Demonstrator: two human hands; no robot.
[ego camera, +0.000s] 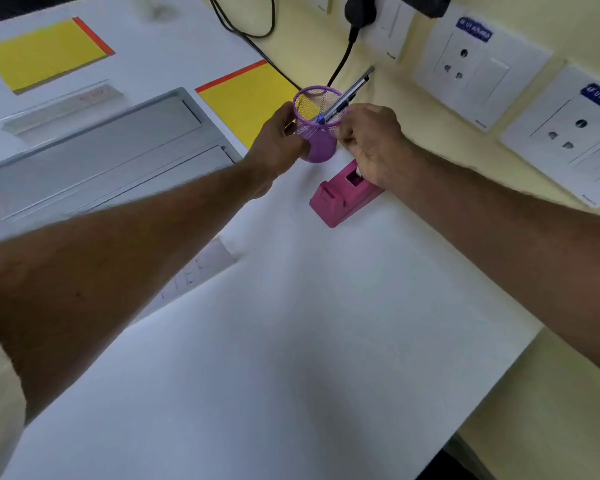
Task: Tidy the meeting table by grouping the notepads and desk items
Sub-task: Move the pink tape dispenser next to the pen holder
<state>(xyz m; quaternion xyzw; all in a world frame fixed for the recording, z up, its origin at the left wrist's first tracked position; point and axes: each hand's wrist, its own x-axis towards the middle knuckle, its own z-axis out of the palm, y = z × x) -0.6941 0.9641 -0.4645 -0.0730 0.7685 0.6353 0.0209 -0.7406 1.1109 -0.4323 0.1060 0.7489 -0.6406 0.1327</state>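
Notepads in yellow lie on the white tabletop [291, 323]: the left notepad [45, 53] far back, the second notepad [246, 102] just behind the purple mesh pen cup [317, 147]. The left hand [274, 143] grips the upright cup's left side with curled fingers. Pens [350, 91] lean out rightward. The right hand [374, 143] curls its fingers at the cup's right side; what they grip I cannot tell. A pink tape dispenser [340, 199] sits partly beneath that hand.

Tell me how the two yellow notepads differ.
The far notepad shows whole; the near notepad is partly hidden by the purple mesh cup and the left hand. The far notepad's orange strip runs along its right edge, the near notepad's along its upper-left edge. Both are yellow and lie flat on the white table.
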